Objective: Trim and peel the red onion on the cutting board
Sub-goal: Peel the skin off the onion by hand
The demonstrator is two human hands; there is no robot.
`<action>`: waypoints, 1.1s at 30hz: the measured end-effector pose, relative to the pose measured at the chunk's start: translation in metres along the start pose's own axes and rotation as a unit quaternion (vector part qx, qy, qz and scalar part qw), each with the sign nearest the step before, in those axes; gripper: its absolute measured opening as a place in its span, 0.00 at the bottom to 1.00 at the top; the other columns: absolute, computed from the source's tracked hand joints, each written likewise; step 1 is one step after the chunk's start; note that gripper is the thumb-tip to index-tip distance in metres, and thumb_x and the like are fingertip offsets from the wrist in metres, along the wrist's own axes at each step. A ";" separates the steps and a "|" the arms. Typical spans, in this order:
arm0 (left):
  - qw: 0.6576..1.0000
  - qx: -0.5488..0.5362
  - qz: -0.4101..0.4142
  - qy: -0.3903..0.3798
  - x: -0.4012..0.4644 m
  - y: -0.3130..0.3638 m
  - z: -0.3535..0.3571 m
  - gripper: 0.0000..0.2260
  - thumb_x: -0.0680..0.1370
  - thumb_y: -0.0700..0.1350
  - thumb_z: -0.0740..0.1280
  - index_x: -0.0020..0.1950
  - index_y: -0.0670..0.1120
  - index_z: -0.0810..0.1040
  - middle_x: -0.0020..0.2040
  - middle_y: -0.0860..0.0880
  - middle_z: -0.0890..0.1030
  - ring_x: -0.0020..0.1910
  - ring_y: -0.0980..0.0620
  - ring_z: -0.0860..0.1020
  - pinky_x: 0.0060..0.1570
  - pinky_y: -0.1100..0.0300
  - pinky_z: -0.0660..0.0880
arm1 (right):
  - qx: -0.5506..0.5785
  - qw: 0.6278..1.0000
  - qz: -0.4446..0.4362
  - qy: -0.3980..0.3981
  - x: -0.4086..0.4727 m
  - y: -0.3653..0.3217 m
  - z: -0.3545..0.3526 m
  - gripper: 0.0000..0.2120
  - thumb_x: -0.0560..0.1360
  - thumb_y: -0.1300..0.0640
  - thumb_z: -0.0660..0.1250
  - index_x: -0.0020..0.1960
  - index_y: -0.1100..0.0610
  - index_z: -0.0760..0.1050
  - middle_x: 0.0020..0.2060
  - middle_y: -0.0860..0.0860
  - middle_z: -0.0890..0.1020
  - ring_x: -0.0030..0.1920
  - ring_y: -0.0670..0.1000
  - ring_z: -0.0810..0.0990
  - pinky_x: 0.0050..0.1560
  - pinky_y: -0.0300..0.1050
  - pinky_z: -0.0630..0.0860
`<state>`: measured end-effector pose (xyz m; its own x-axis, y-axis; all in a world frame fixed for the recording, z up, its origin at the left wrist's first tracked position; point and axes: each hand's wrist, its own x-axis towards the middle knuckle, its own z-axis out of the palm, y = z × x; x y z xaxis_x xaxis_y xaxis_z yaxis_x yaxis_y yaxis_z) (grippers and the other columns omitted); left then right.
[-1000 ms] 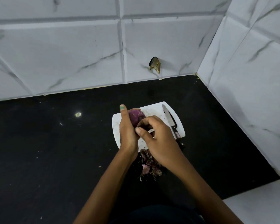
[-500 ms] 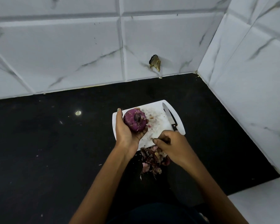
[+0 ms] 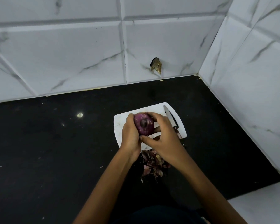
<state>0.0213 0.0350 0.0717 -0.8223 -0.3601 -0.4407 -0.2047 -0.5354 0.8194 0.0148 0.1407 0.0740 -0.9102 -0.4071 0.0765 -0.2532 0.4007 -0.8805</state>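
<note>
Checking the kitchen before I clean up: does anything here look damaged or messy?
Yes. The wall tile has a broken hole just above the black counter. Onion peelings lie piled on the counter off the near edge of the cutting board.

Black speckled countertop (image 3: 55, 151), white marble-veined tile walls (image 3: 71, 54), chipped hole (image 3: 155, 65) near corner

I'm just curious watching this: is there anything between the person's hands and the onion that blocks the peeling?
Nothing visible does. The left hand and the right hand both hold the onion directly, above the cutting board. The knife lies off to the right on the board, and the peels lie nearer the person.
</note>
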 end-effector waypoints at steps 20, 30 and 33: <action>0.959 0.252 0.102 -0.083 0.048 -0.033 -0.033 0.30 0.74 0.27 0.64 0.74 0.43 0.64 0.70 0.47 0.70 0.67 0.54 0.71 0.62 0.69 0.70 | 0.172 0.961 0.216 0.033 0.052 0.047 0.024 0.23 0.74 0.67 0.66 0.67 0.56 0.70 0.53 0.48 0.77 0.49 0.44 0.78 0.47 0.37 0.80; 0.930 0.331 0.158 -0.014 0.120 -0.049 -0.046 0.30 0.71 0.30 0.72 0.72 0.42 0.68 0.67 0.45 0.73 0.65 0.51 0.73 0.64 0.64 0.70 | 0.088 0.972 0.213 0.038 0.103 0.084 0.044 0.17 0.75 0.66 0.64 0.62 0.55 0.75 0.55 0.51 0.81 0.55 0.48 0.79 0.57 0.49 0.78; 0.920 0.354 0.169 -0.025 0.132 -0.056 -0.046 0.30 0.71 0.31 0.71 0.72 0.41 0.67 0.68 0.44 0.73 0.67 0.50 0.71 0.64 0.70 0.67 | 0.044 0.975 0.215 0.036 0.108 0.094 0.045 0.16 0.76 0.66 0.62 0.61 0.55 0.74 0.55 0.50 0.81 0.54 0.47 0.78 0.58 0.44 0.76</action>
<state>-0.0514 -0.0178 -0.0495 -0.9225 -0.3686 -0.1145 -0.2128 0.2381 0.9477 -0.0921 0.0973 -0.0215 -0.9472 -0.1577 -0.2793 0.1832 0.4485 -0.8748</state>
